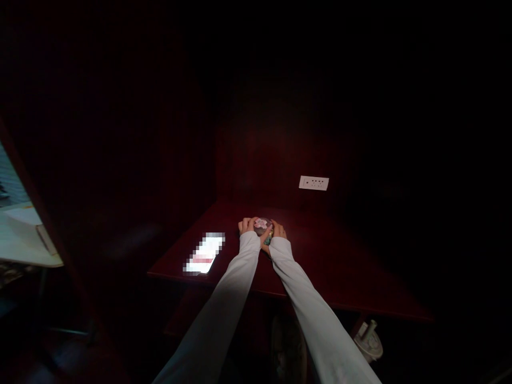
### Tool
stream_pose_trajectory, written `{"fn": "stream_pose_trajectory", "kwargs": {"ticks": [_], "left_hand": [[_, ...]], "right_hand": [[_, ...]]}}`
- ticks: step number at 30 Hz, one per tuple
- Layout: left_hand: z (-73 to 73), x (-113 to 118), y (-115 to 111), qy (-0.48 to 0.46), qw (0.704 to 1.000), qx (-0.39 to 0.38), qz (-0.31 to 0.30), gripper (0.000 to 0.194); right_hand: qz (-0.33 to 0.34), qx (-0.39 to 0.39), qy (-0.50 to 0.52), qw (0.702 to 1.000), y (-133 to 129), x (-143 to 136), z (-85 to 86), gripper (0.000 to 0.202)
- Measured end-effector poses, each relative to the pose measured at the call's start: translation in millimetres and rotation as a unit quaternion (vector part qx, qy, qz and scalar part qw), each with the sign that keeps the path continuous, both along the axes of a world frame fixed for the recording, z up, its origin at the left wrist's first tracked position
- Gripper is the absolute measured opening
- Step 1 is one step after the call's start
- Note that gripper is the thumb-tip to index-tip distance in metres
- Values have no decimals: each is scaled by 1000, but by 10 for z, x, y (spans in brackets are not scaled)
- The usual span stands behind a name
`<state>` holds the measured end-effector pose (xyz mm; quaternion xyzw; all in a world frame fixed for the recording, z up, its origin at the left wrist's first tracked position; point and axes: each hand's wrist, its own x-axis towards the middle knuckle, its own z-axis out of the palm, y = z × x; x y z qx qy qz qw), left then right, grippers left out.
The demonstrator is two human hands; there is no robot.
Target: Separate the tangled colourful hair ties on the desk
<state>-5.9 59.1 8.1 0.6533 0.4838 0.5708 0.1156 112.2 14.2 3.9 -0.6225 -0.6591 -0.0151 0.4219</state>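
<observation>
Both hands meet over a small rounded dark item with a pink flower pattern on a dark red-brown desk. My left hand curls round its left side, fingers bent over the edge. On the right side, my right hand wraps it in the same way. A greenish patch and a small gold-coloured bit show between the hands, low on the item. Its exact kind cannot be made out, and the palms hide its sides. Long pale sleeves cover both arms.
A lit phone, its screen blurred out, lies left of my hands near the desk's front edge. A white wall socket is on the back panel. Below the desk at right is a pale object. A white table stands far left.
</observation>
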Motion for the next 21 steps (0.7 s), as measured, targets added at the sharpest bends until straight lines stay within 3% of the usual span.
{"fn": "stream_pose_trajectory", "kwargs": {"ticks": [7,11,15,17,19,21], "left_hand": [[-27,2,-33,-28,999,17,-1,44],[155,-87,105,-14,999,-14,41,36],[514,-403,443,104,988,-72,93,45],[633,-615,629,185,965,-147,113,50],[648,-814,780,248,938,-215,110,50],[565,-974,871,239,932,-240,127,47]], "right_hand": [[5,8,17,1000,8,-30,-29,88],[-6,-4,96,995,57,45,-68,97],[-40,-26,184,982,127,109,-106,104],[-45,-35,206,977,142,122,-117,104],[-41,-45,213,975,147,125,-132,104],[-29,-47,213,976,153,125,-158,102]]}}
